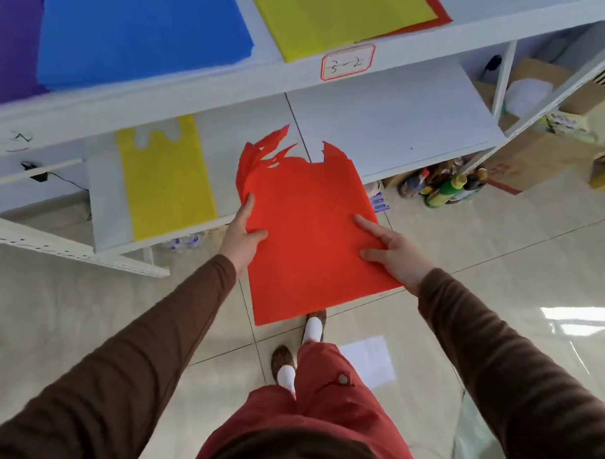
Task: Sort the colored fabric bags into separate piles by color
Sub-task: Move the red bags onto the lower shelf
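While both brown-sleeved arms are reaching forward and down, the left hand point(241, 235) is gripping the left edge of a stack of red bags point(308, 229), thumb lying across the top and fingers running along the side. The right hand point(394, 251) is holding the stack's right edge, index finger and thumb spread flat on the upper face, the other fingers hidden underneath. The red bags are looking flat and smooth, their cut-out handles splaying unevenly at the far end. Held between the two hands in the air, the stack is hanging above the tiled floor point(498, 270), its far end overlapping the lower shelf point(394, 122), where a yellow bag point(165, 183) is lying well left of the hands.
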The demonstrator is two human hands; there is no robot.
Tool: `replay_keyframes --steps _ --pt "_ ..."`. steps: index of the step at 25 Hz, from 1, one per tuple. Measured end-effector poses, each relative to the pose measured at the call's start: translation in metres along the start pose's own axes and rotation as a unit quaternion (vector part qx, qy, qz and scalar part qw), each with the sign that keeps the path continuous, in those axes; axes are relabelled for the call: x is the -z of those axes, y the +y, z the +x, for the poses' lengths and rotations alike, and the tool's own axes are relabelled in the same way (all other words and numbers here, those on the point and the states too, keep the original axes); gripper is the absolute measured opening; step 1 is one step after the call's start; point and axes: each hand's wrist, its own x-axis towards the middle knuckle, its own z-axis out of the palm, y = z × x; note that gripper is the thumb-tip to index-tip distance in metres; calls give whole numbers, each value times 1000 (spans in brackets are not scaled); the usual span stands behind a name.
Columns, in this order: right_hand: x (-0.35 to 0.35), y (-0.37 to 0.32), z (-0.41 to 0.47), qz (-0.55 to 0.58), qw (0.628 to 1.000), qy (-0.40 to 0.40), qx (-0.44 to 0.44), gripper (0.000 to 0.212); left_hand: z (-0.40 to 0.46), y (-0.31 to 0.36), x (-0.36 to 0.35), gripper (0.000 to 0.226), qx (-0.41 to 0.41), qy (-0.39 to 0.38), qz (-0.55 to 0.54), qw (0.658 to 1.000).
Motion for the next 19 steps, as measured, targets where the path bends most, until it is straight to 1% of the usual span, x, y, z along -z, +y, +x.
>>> replay_keyframes --steps 3,6,10,12,14,16,17,18,19 --pt "11 -12 51 -13 1000 -2 7 67 51 2 6 84 8 3 3 1000" --pt "23 -35 119 -37 998 -4 44 68 118 13 14 85 -14 18 9 1000" --pt "25 -78 224 -63 992 -4 109 68 208 39 40 82 -47 78 -21 996" --pt "17 -95 268 -70 987 -7 143 69 252 44 61 71 -70 112 -19 991" --pt "6 -106 307 -79 979 1 189 69 297 38 87 61 -68 151 -34 986" --pt "-2 -109 335 -70 969 11 238 69 327 40 109 59 -69 181 -60 979" --pt "-7 -106 347 -62 965 10 256 70 339 41 116 57 -89 185 -71 976" --pt "-11 -97 359 -55 962 4 266 72 348 35 121 53 -102 182 -65 976" --pt "-16 -82 375 -48 963 -5 265 74 355 26 122 54 -109 172 -55 978"
